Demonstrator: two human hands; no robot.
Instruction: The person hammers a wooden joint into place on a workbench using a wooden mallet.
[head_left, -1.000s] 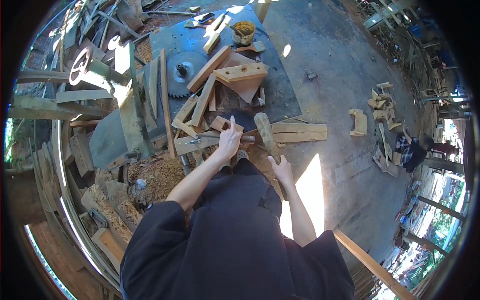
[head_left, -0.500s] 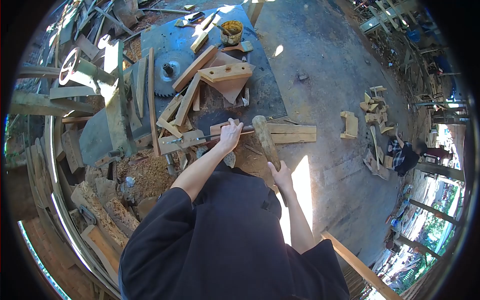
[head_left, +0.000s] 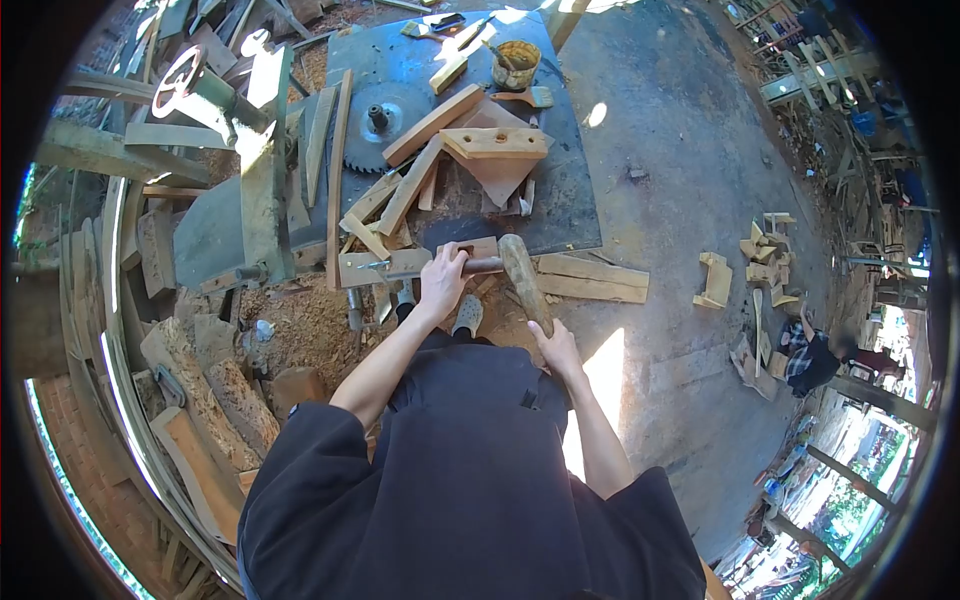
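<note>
My left hand (head_left: 443, 285) is closed around a chisel, its round handle (head_left: 485, 265) sticking out to the right and its thin blade pointing left over a pale wooden board (head_left: 398, 266). A reddish-brown wood block (head_left: 480, 247) shows just behind the fingers. My right hand (head_left: 558, 348) grips a round wooden mallet (head_left: 525, 280) by its narrow end. The mallet's thick head is right at the butt of the chisel handle. Beneath the hands, my shoes overlap the sawdust-covered ground.
A metal saw table (head_left: 570, 190) carries a toothed circular blade (head_left: 385, 140), a drilled wood piece (head_left: 500, 143), a brush (head_left: 535, 97) and a stained bucket (head_left: 516, 64). A long board (head_left: 592, 278) lies at right. Another person (head_left: 812, 360) is low beside stacked wooden parts (head_left: 768, 255).
My view has shifted, so the saw table sits further right. Relative to the pale board, my left hand with the chisel and the mallet in my right hand have moved left.
</note>
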